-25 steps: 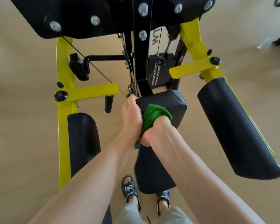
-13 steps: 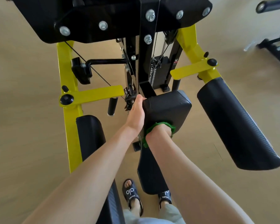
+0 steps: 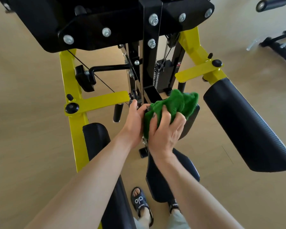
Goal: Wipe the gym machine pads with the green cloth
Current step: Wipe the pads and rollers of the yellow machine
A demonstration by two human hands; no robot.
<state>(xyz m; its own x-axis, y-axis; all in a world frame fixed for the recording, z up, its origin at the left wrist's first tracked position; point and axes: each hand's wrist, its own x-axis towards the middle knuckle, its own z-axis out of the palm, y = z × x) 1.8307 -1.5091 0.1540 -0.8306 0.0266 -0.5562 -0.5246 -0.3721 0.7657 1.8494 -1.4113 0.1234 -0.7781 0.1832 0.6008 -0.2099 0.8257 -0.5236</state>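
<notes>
The green cloth (image 3: 175,104) lies bunched over the top of the small black centre pad (image 3: 191,119), covering most of it. My right hand (image 3: 165,129) presses on the cloth from above, fingers curled into the fabric. My left hand (image 3: 134,119) grips the left edge of the same pad, thumb side up, touching the cloth's left fold. Below them a long black seat pad (image 3: 157,182) runs toward my feet. A large black arm pad (image 3: 248,124) slants at the right and a narrower one (image 3: 96,139) at the left.
Yellow frame bars (image 3: 73,90) flank the pads, with a black handle (image 3: 117,113) hanging near my left hand. A black bolted plate (image 3: 106,22) overhangs at the top, and the weight stack (image 3: 162,75) stands behind. Another machine (image 3: 281,42) is at the far right. My sandalled feet (image 3: 140,202) are below.
My right hand, tucked down the pad's front face with the cloth mostly hidden, has come up over the top. The cloth now spreads across the pad. My left hand stays on the edge.
</notes>
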